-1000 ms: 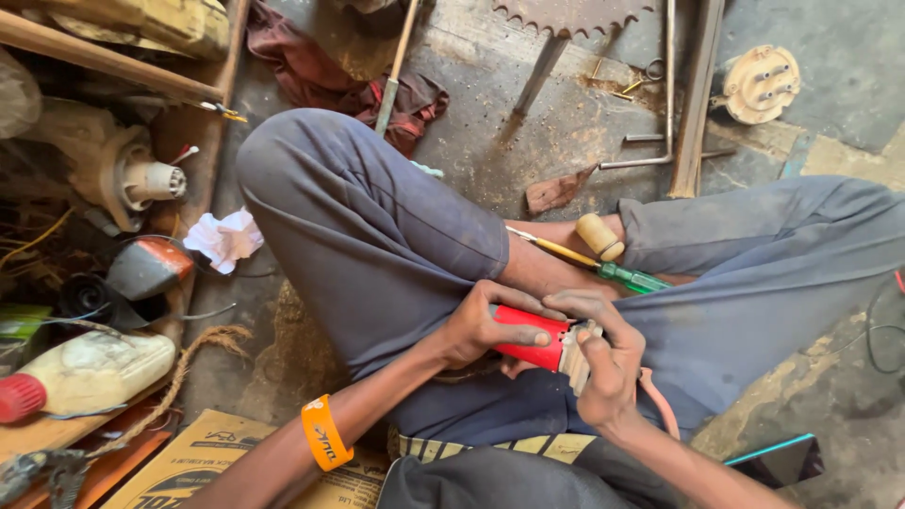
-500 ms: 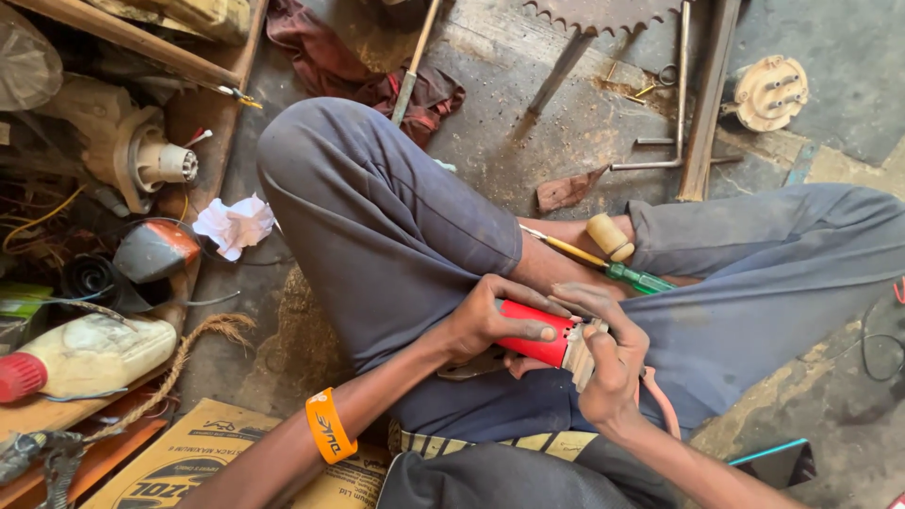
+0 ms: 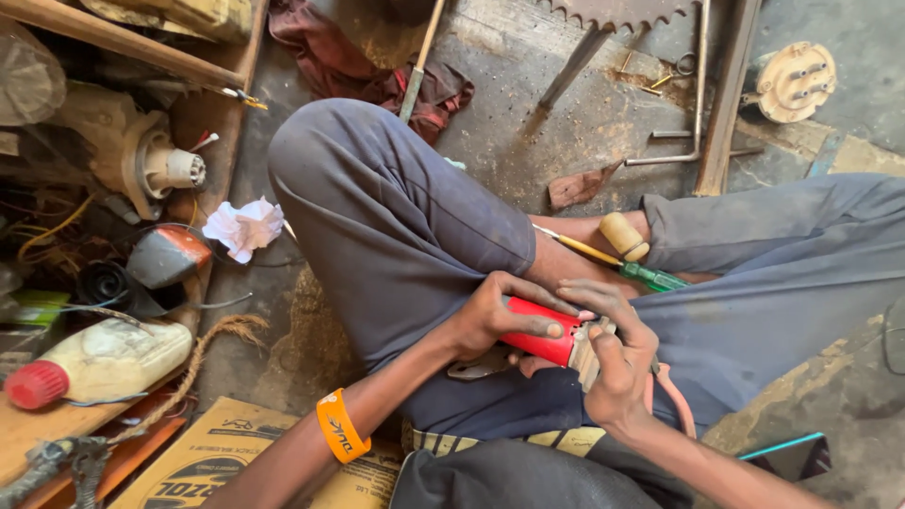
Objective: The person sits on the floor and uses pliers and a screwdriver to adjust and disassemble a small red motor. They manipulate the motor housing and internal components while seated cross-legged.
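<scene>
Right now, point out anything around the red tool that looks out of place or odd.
Two screwdrivers, a yellow-handled one and a green-handled one, lie loose across the person's bare leg instead of on the floor. Both hands, left and right, grip the red power tool over the lap. A crumpled white paper sits by the knee.

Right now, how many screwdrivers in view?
2. A yellow-shafted screwdriver with pale wooden handle and a green-handled screwdriver, both lying on the leg just beyond the hands. More may be hidden in the shelf clutter at left.
</scene>
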